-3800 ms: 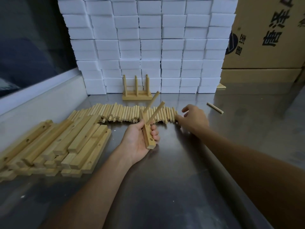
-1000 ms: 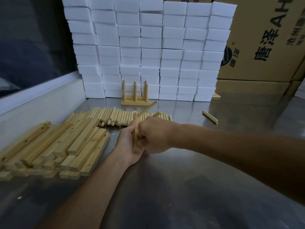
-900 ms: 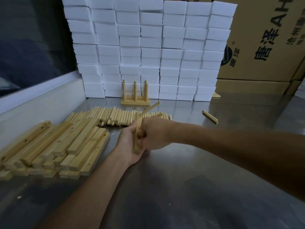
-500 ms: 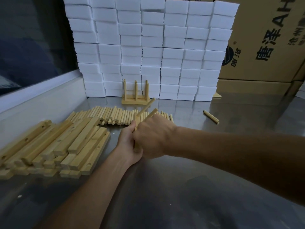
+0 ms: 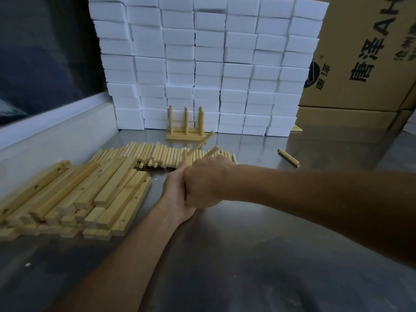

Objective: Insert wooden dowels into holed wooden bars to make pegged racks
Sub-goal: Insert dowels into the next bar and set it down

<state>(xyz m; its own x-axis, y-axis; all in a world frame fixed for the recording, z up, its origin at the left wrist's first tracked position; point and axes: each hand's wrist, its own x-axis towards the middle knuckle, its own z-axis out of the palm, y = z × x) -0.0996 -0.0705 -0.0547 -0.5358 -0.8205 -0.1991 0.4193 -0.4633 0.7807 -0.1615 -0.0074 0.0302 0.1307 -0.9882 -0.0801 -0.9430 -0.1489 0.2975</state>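
Left hand: the left hand (image 5: pixel 174 194) is gripping a holed wooden bar (image 5: pixel 185 156), fingers wrapped round it; only the bar's top end is showing above the knuckles.
Right hand: the right hand (image 5: pixel 203 182) is closing as a fist against the left, apparently round a third dowel, though that dowel itself is hidden.
Seated dowels: two dowels (image 5: pixel 200 144) are sticking up and away from the fists, tilted to the right.
Step in hand: likely pressing the last dowel into its hole.
Doing it well: keeping the dowel square to the bar, pushing along its axis, bracing the bar firmly so it is not twisting.
Supply: loose dowels (image 5: pixel 155 154) are lying in a row just beyond the hands; spare bars (image 5: pixel 76 194) are piled to the left hand's left.
Finished rack: a three-peg rack (image 5: pixel 185 129) is standing further beyond.
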